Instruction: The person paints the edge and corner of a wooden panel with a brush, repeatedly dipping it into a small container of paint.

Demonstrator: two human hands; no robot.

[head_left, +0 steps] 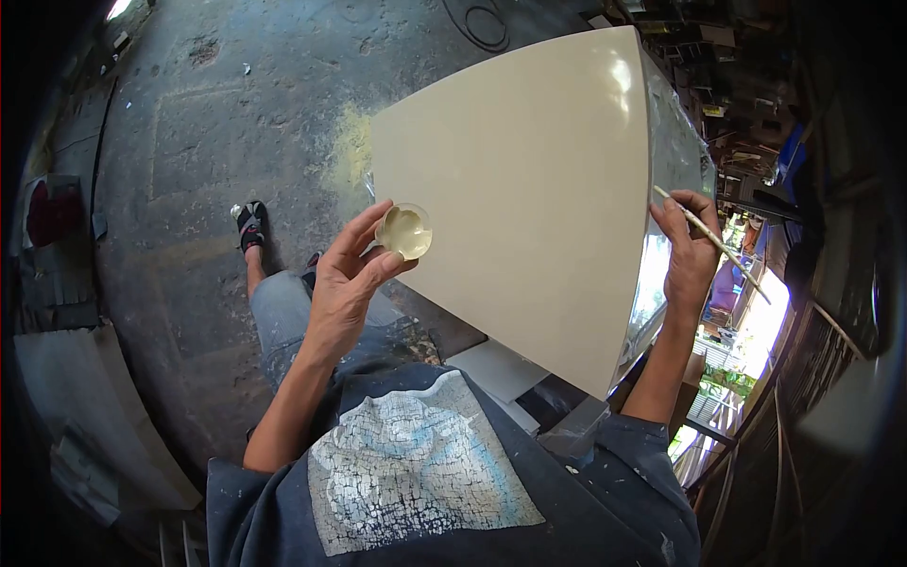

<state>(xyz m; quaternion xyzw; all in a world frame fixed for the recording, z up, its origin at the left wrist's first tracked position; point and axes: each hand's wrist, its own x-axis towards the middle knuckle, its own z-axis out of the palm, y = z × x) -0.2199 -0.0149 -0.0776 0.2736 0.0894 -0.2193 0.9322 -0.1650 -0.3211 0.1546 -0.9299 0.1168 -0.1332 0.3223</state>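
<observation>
Between the thumb and fingers of my left hand [348, 269] is a small clear cup [404, 232] with cream-coloured paint in it, tilted so its inside faces me. My right hand [690, 246] pinches a thin paintbrush [715, 243] near the right edge of a large cream panel [515, 189]. The brush handle slants down to the right, away from the panel. The panel's broad face is smooth and glossy, with a bright reflection near its upper right corner. Clear plastic film [673, 123] covers the side beyond that edge.
A stained concrete floor [217, 132] spreads to the left, with yellowish overspray [348, 151] beside the panel. A coiled hose [484, 26] lies at the top. Grey boards [496, 369] sit under the panel's near edge. Clutter and a bright opening [746, 331] are at right.
</observation>
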